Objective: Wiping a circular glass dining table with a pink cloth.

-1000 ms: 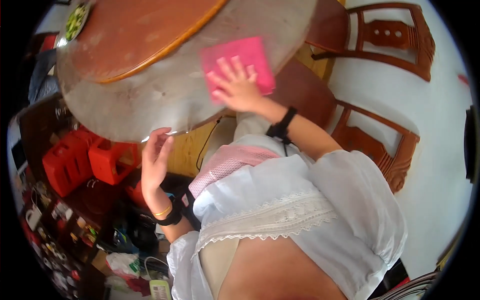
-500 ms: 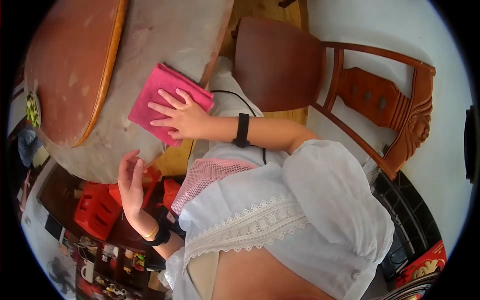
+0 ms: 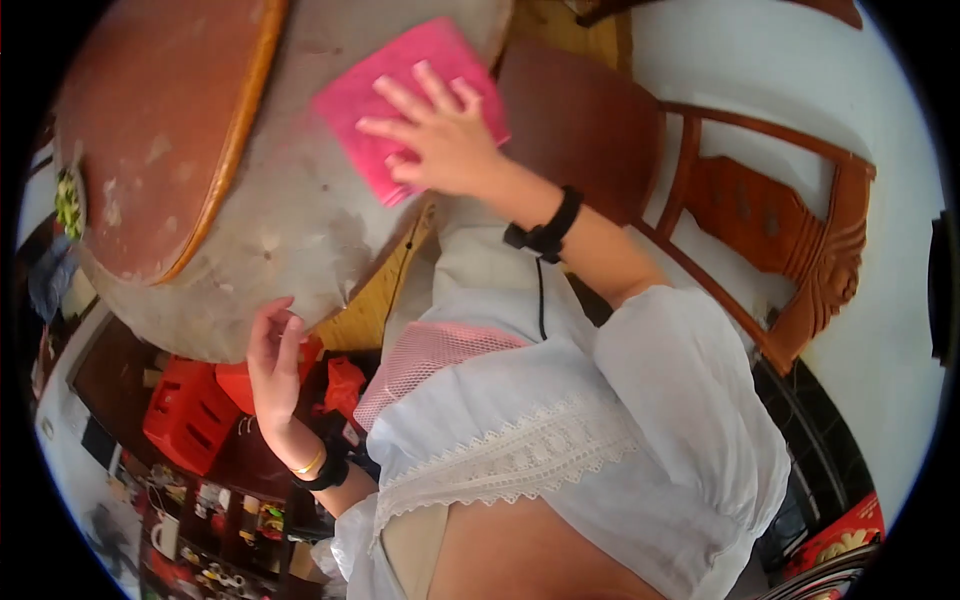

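Note:
My right hand [image 3: 430,140] lies spread on a folded pink cloth [image 3: 360,110], fingers apart and flat against it, on the cloudy, transparent cover of a round table [image 3: 270,260] beside the edge. My left hand [image 3: 276,355] hangs near the table's lower-left edge, fingers loosely curved and apart, holding nothing. An orange-rimmed wooden turntable [image 3: 160,120] sits on the table, with a dish of green food [image 3: 69,205] at its left.
A wooden chair [image 3: 760,210] stands at the table's right, against a pale wall. Red plastic stools [image 3: 185,410] are below the left edge beside dark shelving [image 3: 240,530] full of small items. A thin dark cable [image 3: 540,300] hangs by my right arm.
My right hand and the cloth have slid farther up along the table since half a second ago, after sitting lower and more leftward then. The view has turned since a second ago.

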Tool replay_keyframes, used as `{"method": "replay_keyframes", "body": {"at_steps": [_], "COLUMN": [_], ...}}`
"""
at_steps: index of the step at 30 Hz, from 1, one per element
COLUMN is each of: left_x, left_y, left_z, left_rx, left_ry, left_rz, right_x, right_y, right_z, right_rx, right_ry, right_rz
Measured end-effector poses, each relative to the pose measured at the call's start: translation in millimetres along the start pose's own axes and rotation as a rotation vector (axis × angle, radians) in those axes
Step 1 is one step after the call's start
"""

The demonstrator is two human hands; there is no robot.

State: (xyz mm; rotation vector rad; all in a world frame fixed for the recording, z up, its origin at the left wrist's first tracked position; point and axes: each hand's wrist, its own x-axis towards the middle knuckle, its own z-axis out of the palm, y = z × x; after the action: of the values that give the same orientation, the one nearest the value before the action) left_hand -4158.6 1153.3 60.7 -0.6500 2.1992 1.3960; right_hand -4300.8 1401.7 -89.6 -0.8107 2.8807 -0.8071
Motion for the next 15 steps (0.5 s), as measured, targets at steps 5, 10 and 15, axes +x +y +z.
{"method": "replay_keyframes", "body": {"at_steps": [5,10,15], "left_x": [-19,-44,-68], "left_y": [-11,-26,-33], "left_z": [-5,-5,-4], "left_rx": [-0.075,-0.151,-0.243], "left_ry": [0.097,0.195,0.251], "left_rz": [0.000,0.064,0.087], "right_x": [75,128,72], "right_y": [74,86,24], "right_z": [-20,-47,-2], "right_rx": [-0.277,-0.293,-0.318], "right_ry": [0.078,-0.016,-0.183], "right_rz": [0.078,0.294,-0.026]}}
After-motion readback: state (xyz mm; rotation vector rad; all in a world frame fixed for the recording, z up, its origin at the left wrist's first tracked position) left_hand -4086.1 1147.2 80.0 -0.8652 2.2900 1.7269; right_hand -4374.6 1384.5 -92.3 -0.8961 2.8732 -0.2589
